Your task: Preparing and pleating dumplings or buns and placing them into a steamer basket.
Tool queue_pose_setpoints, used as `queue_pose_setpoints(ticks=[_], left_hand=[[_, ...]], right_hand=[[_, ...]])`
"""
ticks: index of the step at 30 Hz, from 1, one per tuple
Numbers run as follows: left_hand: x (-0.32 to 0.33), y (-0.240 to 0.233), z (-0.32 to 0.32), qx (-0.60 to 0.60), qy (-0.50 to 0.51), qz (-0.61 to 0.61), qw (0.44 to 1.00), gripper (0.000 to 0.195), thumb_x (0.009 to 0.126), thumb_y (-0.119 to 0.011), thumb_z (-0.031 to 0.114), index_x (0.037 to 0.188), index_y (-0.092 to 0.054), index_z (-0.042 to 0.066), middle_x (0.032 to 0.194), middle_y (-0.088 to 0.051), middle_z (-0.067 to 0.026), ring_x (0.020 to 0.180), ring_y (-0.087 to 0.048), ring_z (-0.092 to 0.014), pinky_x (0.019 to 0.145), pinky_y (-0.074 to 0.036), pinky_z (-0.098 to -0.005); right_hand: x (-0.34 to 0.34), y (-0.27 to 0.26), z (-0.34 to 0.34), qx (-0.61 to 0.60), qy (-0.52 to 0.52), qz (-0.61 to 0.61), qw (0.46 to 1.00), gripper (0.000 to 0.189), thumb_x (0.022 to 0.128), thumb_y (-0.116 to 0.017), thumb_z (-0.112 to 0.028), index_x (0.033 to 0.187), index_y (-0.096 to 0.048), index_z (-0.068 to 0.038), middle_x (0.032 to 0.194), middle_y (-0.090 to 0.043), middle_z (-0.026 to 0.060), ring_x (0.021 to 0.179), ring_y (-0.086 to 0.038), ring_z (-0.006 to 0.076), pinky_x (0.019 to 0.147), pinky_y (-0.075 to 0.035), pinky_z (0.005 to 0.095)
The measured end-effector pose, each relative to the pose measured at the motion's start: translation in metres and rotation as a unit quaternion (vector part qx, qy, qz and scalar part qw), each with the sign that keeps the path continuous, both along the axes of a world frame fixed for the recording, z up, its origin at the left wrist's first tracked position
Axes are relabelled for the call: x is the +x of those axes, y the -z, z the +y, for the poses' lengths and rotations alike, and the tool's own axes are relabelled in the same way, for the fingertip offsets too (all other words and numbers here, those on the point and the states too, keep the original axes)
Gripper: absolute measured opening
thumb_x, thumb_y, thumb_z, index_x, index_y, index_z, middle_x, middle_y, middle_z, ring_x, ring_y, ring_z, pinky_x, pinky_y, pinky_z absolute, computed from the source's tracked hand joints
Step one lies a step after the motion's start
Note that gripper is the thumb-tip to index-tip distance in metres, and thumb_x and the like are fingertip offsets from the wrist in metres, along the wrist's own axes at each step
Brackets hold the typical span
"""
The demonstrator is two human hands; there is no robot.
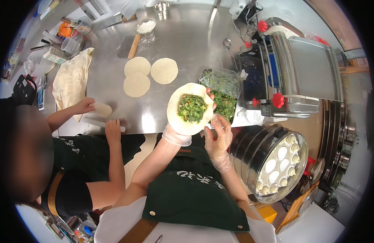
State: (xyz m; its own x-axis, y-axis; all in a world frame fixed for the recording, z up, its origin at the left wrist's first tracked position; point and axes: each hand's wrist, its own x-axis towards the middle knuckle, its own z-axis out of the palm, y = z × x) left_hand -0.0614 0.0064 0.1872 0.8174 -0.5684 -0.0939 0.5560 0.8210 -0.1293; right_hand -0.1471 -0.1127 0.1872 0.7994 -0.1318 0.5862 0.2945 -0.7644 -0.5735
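Note:
My left hand, in a clear plastic glove, holds up a round dough wrapper from beneath; its fingertips show at the wrapper's right edge. Chopped green vegetable filling is heaped in the middle of the wrapper. My right hand, gloved too, is beside the wrapper's lower right edge, thumb and fingers apart, with nothing seen between them. Behind it lies a tray of the same green filling, partly covered by clear plastic film. Several flat dough rounds lie on the steel table, two of them overlapping.
At the left, a co-worker's hands work with a dough round and a white rolling pin. A dough scraper and flour bowl lie farther back. A roller machine stands right; below it, a steamer holds pleated buns.

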Motion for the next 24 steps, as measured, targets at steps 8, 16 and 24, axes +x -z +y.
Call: queue_pose_setpoints(ticks=[8, 16, 24], left_hand=[[-0.013, -0.023, -0.02, 0.047, 0.01, 0.015, 0.999, 0.049, 0.098, -0.045, 0.033, 0.135, -0.047, 0.001, 0.137, -0.05, -0.0179, 0.124, -0.052, -0.035, 0.106, -0.045, -0.0481], [-0.022, -0.031, -0.028, 0.112, -0.021, -0.017, 0.993, 0.048, 0.099, -0.044, 0.033, 0.133, -0.047, -0.001, 0.137, -0.051, -0.0166, 0.124, -0.051, -0.034, 0.104, -0.046, -0.0463], [-0.03, -0.03, -0.026, 0.126, -0.075, -0.06, 0.987, 0.046, 0.099, -0.048, 0.028, 0.141, -0.04, 0.011, 0.138, -0.049, -0.0173, 0.125, -0.05, -0.037, 0.104, -0.045, -0.0492]], right_hand=[[-0.005, -0.012, -0.012, 0.041, -0.007, -0.043, 0.998, 0.036, 0.07, -0.069, 0.01, 0.1, -0.06, -0.008, 0.095, -0.062, 0.0104, 0.081, -0.063, 0.0292, 0.065, -0.05, 0.0371], [-0.004, -0.027, -0.015, 0.114, 0.007, -0.037, 0.993, 0.029, 0.068, -0.068, 0.011, 0.091, -0.061, -0.005, 0.089, -0.062, 0.0104, 0.077, -0.063, 0.0269, 0.065, -0.05, 0.0355], [-0.011, -0.044, -0.001, 0.238, 0.034, 0.027, 0.97, 0.028, 0.068, -0.069, 0.012, 0.091, -0.061, -0.002, 0.092, -0.067, 0.0124, 0.078, -0.066, 0.0262, 0.067, -0.052, 0.0336]])
